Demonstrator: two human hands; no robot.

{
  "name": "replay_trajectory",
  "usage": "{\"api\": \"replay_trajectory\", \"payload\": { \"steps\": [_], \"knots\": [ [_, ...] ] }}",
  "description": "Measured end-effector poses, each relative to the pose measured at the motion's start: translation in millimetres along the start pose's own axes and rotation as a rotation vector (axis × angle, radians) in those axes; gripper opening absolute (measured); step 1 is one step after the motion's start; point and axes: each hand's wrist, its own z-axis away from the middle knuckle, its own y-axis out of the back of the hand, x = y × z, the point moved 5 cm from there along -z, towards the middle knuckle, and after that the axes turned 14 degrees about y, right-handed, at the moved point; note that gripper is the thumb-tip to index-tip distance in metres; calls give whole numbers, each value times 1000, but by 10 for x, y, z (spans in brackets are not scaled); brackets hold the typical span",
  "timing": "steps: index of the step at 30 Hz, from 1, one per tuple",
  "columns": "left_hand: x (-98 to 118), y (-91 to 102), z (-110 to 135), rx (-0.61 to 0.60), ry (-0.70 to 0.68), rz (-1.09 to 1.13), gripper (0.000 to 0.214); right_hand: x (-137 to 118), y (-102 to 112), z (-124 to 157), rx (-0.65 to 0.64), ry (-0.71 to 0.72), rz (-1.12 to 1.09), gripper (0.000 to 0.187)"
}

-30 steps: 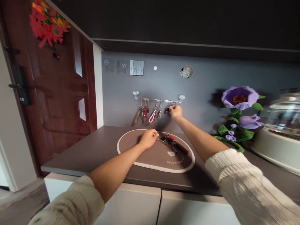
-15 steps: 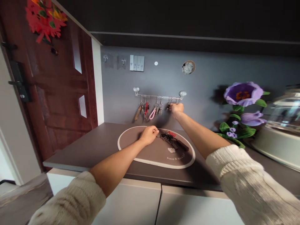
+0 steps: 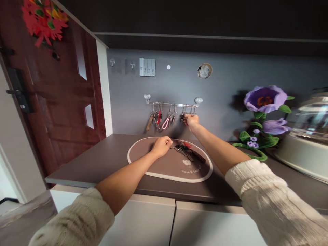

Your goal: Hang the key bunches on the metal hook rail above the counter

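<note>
On the right side of the wall-mounted hook rail [image 3: 173,104], my right hand [image 3: 192,121] is closed, its thumb and fingers pinching at a small dark bunch of keys [image 3: 182,117] just under the hooks. My left hand [image 3: 162,147] is low over the brown oval mat [image 3: 143,160] with its fingers curled closed. Whether anything is inside them is hidden. Just right of its fingertips lies a pile of keys [image 3: 185,149] with a red tag and a dark fob. Several more key sets hang on the rail's left half, among them a pink loop strap [image 3: 166,123] and a brown fob [image 3: 149,123].
Purple felt flowers [image 3: 265,99] and a pale appliance with a clear top [image 3: 297,153] stand on the counter at the right. A dark shelf [image 3: 194,20] overhangs the rail. At left is a red-brown door [image 3: 64,102]; wall switches [image 3: 147,67] sit above the rail.
My right hand has dropped slightly below the rail and its fingertips show more clearly at the keys. The left hand stays beside the pile. The view has shifted a little.
</note>
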Motion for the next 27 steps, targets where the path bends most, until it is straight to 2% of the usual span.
{"api": "replay_trajectory", "payload": {
  "steps": [16, 20, 27],
  "knots": [
    [-6, 7, 0, -10, 15, 9, 17, 55, 33, 91, -49, 67, -6, 12],
    [-22, -5, -8, -11, 7, 3, 17, 14, 89, 226, -61, 57, -2, 9],
    [18, -37, 11, -40, -55, -56, 18, 8, 169, 573, -202, 88, 30, 7]
  ]
}}
